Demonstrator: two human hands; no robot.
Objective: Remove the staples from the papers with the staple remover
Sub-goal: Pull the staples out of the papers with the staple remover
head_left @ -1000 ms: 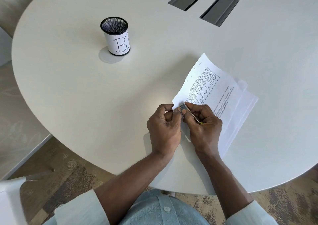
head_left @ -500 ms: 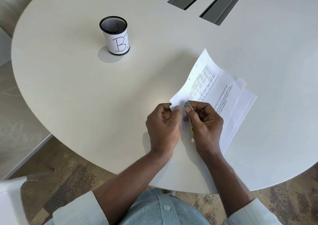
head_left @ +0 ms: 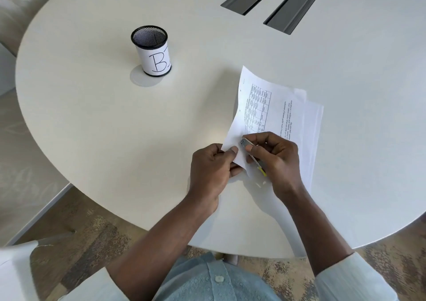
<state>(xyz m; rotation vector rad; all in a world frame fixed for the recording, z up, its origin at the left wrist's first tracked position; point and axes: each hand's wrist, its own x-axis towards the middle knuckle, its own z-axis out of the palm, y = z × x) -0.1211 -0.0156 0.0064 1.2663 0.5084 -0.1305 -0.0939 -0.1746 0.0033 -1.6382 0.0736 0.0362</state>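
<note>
The left hand (head_left: 211, 171) pinches the lifted near corner of the white printed papers (head_left: 274, 118). Just right of that grip, the right hand (head_left: 276, 160) closes around a slim metal staple remover with a yellow end (head_left: 252, 156), its tip on the corner above the pale round surface (head_left: 115, 116).

Matt white table (head_left: 92, 121), paper sheets (head_left: 288, 116), shiny metal staple remover (head_left: 250, 149), black mesh cup (head_left: 151, 38).

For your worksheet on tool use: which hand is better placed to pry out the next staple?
Right. The right hand already holds the remover against the papers; the left hand pinches their corner.
</note>
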